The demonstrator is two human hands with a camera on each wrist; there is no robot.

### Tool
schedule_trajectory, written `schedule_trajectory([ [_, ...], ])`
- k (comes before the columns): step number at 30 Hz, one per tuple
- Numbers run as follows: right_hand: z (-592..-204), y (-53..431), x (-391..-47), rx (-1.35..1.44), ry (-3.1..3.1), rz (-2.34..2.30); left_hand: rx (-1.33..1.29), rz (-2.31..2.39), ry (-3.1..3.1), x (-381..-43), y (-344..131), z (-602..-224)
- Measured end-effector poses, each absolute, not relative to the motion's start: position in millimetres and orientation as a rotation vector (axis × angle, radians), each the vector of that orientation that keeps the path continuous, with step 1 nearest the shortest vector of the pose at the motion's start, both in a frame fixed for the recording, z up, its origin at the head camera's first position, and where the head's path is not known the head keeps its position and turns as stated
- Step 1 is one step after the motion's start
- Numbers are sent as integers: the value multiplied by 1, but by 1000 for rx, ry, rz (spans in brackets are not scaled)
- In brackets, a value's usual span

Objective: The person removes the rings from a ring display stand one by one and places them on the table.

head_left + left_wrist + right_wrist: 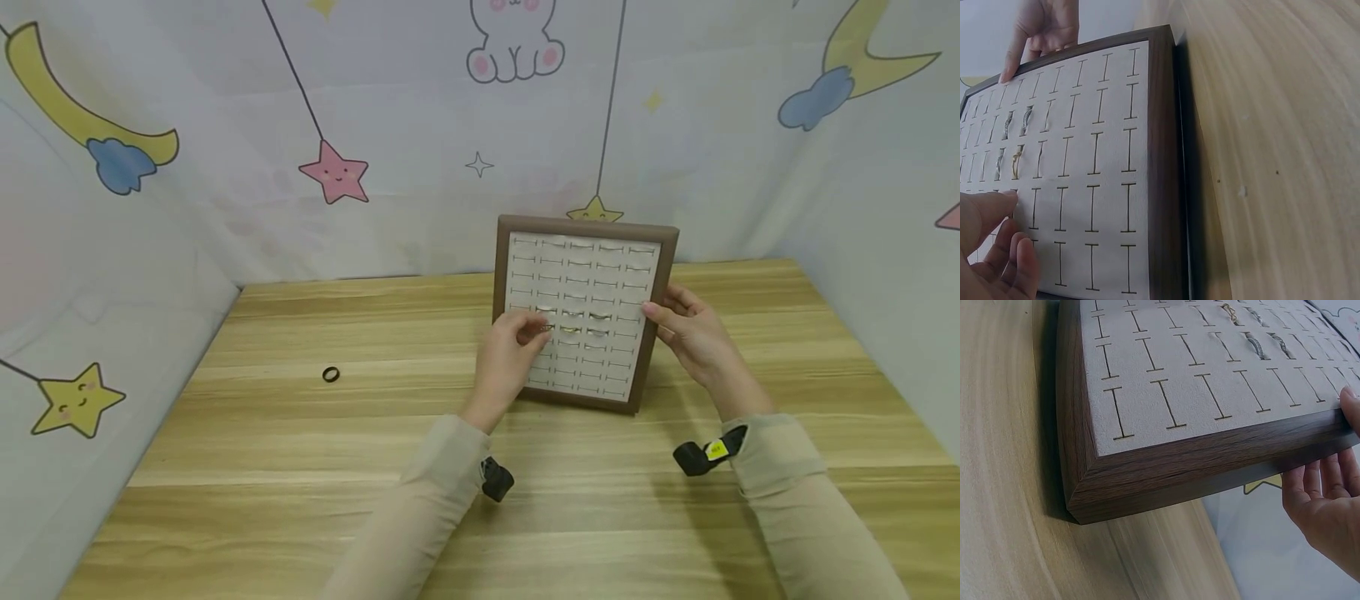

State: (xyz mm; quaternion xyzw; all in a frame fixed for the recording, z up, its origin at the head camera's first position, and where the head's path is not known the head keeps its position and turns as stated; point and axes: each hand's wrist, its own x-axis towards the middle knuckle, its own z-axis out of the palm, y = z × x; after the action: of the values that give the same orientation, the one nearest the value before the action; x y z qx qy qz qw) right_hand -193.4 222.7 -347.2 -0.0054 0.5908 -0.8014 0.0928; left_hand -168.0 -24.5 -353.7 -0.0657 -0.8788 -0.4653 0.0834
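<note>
A ring display board (517, 223) with a brown wood-grain frame and rows of slots in a pale pad leans back on the table. Several rings sit in its middle slots, among them a gold ring (1016, 164) and a silver ring (1025, 122). At the slot beside the gold ring, my left hand (504, 358) pinches a ring between thumb and fingertips; most of that ring is hidden by them. My right hand (697, 342) grips the frame's right side, thumb at the front edge and fingers (1313, 481) behind.
A black ring (331, 374) lies by itself on the wooden table (262, 433), left of the board. Behind the table hangs a pale cloth (412, 100) printed with stars and moons. Dark wrist cameras are strapped at both sleeves.
</note>
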Motion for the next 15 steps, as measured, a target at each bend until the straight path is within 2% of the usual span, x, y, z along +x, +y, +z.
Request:
schedule_trajectory([
  [15,-346,224,-194,-18,1750,-2373,-165,-1290,-2684,-169,-24,-354],
])
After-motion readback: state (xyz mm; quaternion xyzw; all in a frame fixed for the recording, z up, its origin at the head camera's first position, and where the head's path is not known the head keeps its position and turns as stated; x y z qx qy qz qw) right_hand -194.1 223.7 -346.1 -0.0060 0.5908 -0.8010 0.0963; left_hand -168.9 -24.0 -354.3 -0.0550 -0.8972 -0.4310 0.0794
